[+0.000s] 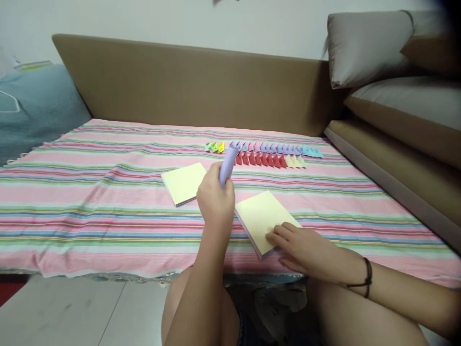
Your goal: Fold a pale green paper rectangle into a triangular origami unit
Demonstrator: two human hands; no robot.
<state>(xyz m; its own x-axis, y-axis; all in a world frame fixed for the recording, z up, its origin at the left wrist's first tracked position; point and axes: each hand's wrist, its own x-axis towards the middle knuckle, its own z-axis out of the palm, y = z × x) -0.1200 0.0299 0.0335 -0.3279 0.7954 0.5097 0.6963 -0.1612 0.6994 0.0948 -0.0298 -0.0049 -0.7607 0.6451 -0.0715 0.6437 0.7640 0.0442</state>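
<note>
My left hand (215,201) is raised over the striped cloth (108,192), closed around a folded lilac paper piece (228,163) that sticks up out of the fist. My right hand (302,247) lies with its fingers flat on the near corner of a stack of pale yellow square paper (261,214). A second stack of yellow paper (184,182) sits just left of my left hand. Beyond them lie two rows of small folded paper pieces (268,153) in green, yellow, lilac, red and light blue.
The cloth covers a low sofa seat with a brown backrest (187,81). Grey cushions (367,45) sit at the right on the corner section. A blue-grey blanket (32,105) lies at the far left. The pale floor (72,312) and my knees are below.
</note>
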